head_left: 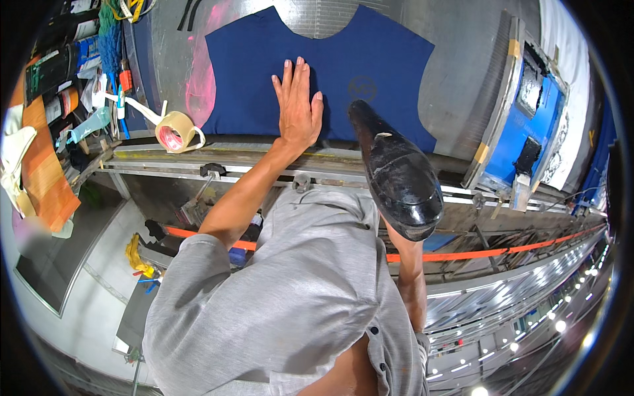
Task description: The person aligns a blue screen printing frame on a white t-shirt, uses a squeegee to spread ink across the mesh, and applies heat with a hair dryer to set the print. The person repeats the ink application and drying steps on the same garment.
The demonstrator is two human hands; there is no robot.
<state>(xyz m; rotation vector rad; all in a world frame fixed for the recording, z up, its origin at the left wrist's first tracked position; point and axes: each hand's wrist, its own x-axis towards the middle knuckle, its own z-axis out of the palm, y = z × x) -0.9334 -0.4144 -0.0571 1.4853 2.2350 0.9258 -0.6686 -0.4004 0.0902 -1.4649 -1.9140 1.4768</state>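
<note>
A navy blue cut shirt panel (251,72), with a curved neckline at its far edge, lies flat on the grey metal table. My left hand (299,112) rests palm down on its middle, fingers stretched out. On the panel's right half is a small dark round print (362,88). A black hair dryer (403,175) is held over the near right part of the panel, its narrow nozzle pointing at the print. My right hand (401,239) is mostly hidden beneath the dryer; the wrist and forearm come up behind it, and the grip itself is covered.
A tape roll (175,132) sits at the table's near edge on the left. Right of the panel lies a printing screen frame (518,125) with blue mesh, beside white cloth (566,72). Bottles and tools crowd the far left. An orange bar (456,255) runs below the table.
</note>
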